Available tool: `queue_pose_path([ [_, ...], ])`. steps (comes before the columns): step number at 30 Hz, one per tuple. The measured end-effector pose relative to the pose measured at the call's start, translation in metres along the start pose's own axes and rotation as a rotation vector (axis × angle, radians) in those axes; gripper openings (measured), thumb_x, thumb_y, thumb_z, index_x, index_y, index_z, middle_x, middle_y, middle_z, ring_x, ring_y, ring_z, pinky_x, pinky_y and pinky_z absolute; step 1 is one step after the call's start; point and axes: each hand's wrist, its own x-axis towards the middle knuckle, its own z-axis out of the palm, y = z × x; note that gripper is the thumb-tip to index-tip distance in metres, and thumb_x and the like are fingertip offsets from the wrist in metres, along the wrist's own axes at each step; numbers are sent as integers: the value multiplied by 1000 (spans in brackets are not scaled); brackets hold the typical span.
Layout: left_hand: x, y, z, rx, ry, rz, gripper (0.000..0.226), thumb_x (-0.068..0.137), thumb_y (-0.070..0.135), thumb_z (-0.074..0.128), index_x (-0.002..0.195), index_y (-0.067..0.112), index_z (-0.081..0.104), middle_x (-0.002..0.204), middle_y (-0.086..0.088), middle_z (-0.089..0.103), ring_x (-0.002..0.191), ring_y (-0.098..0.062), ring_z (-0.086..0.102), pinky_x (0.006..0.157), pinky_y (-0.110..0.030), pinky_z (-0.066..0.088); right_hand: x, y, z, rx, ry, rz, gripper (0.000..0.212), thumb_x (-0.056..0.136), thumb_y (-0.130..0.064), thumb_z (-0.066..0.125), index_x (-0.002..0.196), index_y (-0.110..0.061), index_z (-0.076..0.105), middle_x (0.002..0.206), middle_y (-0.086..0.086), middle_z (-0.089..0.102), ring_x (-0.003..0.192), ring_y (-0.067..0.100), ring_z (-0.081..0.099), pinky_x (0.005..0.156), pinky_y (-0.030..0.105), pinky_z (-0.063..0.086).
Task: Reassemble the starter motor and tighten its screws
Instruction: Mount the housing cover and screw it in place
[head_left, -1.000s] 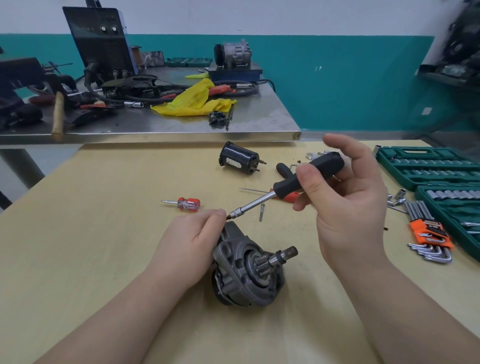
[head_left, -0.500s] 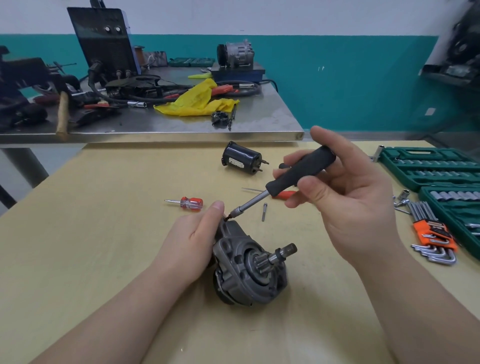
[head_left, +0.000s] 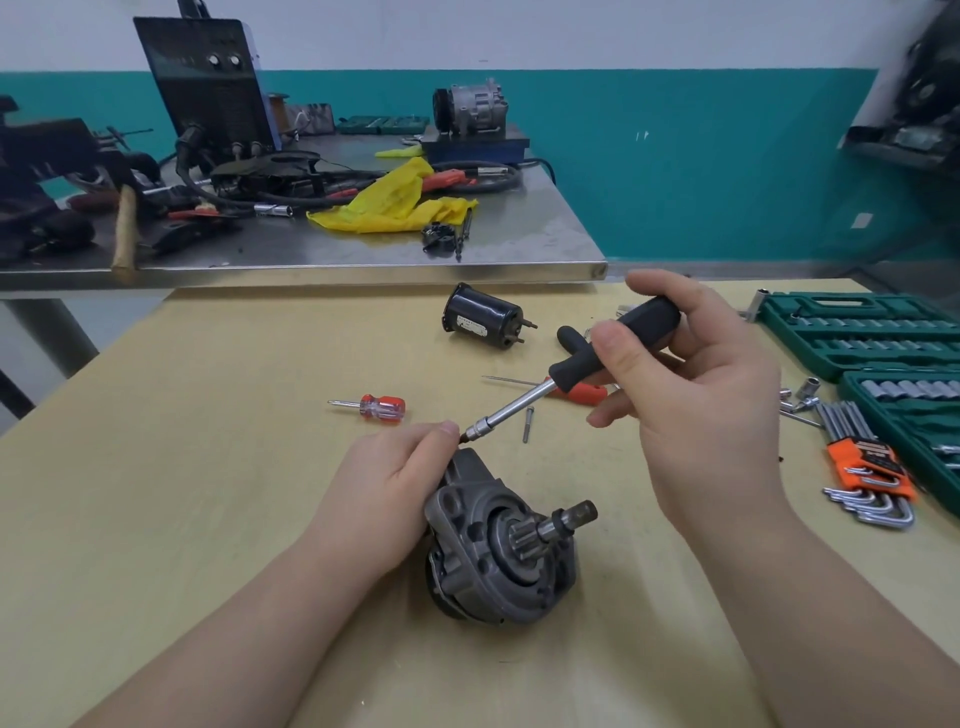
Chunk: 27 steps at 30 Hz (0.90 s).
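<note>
The grey starter motor housing (head_left: 498, 545) lies on the yellow table (head_left: 208, 493), its pinion shaft pointing toward me and right. My left hand (head_left: 389, 483) grips its far left side, the fingertip touching the driver's tip. My right hand (head_left: 691, 395) holds a black-handled screwdriver (head_left: 587, 364) slanted down-left, its bit at the top of the housing. A black cylindrical motor body (head_left: 480, 322) lies farther back. One loose long screw (head_left: 528, 424) rests just right of the driver shaft.
A small red screwdriver (head_left: 376, 406) lies left of the hands, an orange-handled tool (head_left: 582, 393) behind the driver. Green socket cases (head_left: 857, 332), loose sockets and an orange hex key set (head_left: 867, 478) fill the right. A cluttered steel bench (head_left: 363, 249) stands behind.
My right hand has shifted its grip along the driver handle, fingers rolling it. The bit stays at the top of the housing and my left hand keeps its hold.
</note>
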Motion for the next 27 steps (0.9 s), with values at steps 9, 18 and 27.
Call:
queue_pose_path([
  [9, 2, 0, -1, -34, -15, -48, 51, 92, 61, 42, 70, 16, 40, 61, 10, 40, 60, -11, 39, 64, -39, 32, 11, -3, -14, 271, -335, 48, 58, 91, -17, 70, 145, -37, 61, 127, 11, 73, 122, 39, 71, 84, 39, 63],
  [18, 0, 2, 1, -46, -6, -44, 47, 93, 59, 42, 64, 22, 40, 59, 13, 40, 59, -9, 38, 63, -40, 32, 7, -10, -6, 239, -276, -53, 53, 83, -11, 77, 132, -25, 63, 101, 13, 77, 98, 37, 77, 71, 36, 64],
  [27, 1, 3, 1, -58, 8, -45, 50, 91, 61, 42, 67, 17, 40, 61, 10, 41, 62, -13, 39, 65, -40, 32, -1, -10, 5, 5, -70, -73, 33, 94, -1, 74, 114, -21, 57, 84, -8, 65, 53, 27, 65, 55, 45, 60],
])
